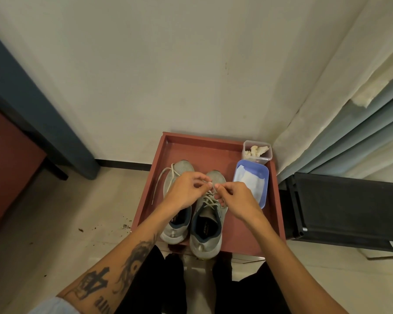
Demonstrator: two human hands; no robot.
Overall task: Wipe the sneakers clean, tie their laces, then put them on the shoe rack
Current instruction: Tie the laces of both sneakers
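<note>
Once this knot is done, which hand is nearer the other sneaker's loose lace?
Left. The left hand hovers over that sneaker; its loose lace trails leftward, away from the right hand.

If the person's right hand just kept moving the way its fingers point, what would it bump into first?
Probably the left hand. The right hand points leftward over the sneaker on the right, both pinching its lace, fingertips almost touching. Depth is hard to judge from above.

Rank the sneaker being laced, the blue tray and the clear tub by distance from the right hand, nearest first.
1. Sneaker being laced: under the right hand.
2. Blue tray: just right of it.
3. Clear tub: far corner.
</note>
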